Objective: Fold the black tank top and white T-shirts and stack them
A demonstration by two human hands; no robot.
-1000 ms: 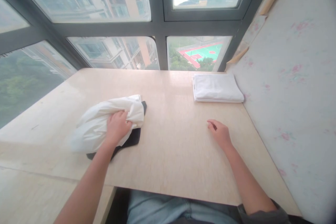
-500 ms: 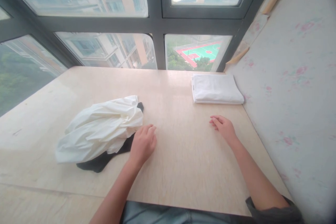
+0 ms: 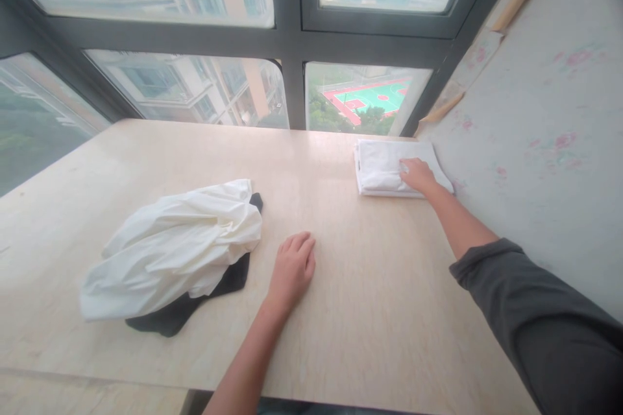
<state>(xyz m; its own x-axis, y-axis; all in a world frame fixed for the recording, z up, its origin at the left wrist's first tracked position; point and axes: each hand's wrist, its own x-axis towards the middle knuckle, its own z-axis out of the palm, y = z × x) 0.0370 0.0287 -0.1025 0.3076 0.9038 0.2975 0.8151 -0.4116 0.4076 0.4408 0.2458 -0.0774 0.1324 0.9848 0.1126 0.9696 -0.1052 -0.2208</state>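
Note:
My right hand (image 3: 417, 175) is on top of a folded white cloth (image 3: 374, 165) near the wall. Its thumb and fingers are drawn together on the cloth's upper layer, which wrinkles beside them. Palm down on the tabletop, my left hand (image 3: 294, 262) lies with its fingers loosely bent and holds nothing. To its left, apart from it, is a crumpled cream-white garment (image 3: 170, 246). A black piece of fabric (image 3: 189, 308) sticks out from under that garment; most of it is hidden.
The pale wood-grain tabletop (image 3: 350, 311) reaches back to grey window frames (image 3: 195, 39). On the right a floral-papered wall (image 3: 540, 194) runs along the table's edge. A seam crosses the tabletop at the lower left.
My right hand has moved forward from the bare tabletop onto the folded white cloth. My left hand has shifted right, away from the cream-white garment.

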